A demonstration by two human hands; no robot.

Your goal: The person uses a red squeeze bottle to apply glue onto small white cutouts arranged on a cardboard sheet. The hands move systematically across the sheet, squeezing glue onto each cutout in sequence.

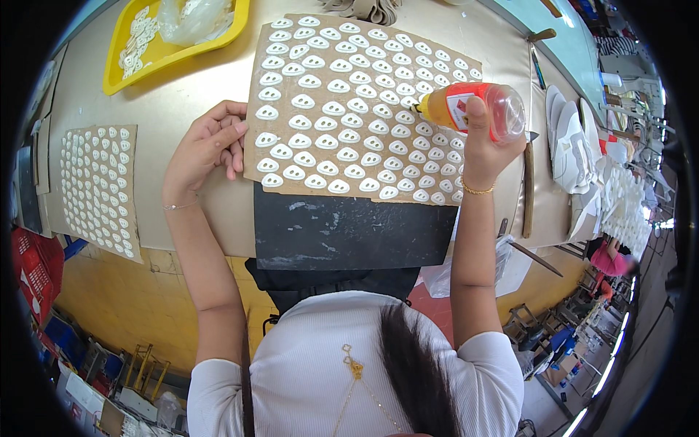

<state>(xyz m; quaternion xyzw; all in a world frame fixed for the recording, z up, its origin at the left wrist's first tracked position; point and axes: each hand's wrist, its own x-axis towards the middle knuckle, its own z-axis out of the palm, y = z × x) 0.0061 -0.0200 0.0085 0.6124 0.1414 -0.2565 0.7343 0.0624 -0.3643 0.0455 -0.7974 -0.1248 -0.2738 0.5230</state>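
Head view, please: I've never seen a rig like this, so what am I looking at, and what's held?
There's no machine, just a person's bare hands. This single picture comes from a fisheye camera worn on the head, looking down, so straight edges bend.

The right hand holds a red-and-yellow plastic squeeze bottle, tipped with its nozzle over a brown cardboard sheet. Rows of small white two-holed pieces lie on that. The left hand is at the sheet's left edge.

Further left are a yellow plastic tray and a smaller brown board.
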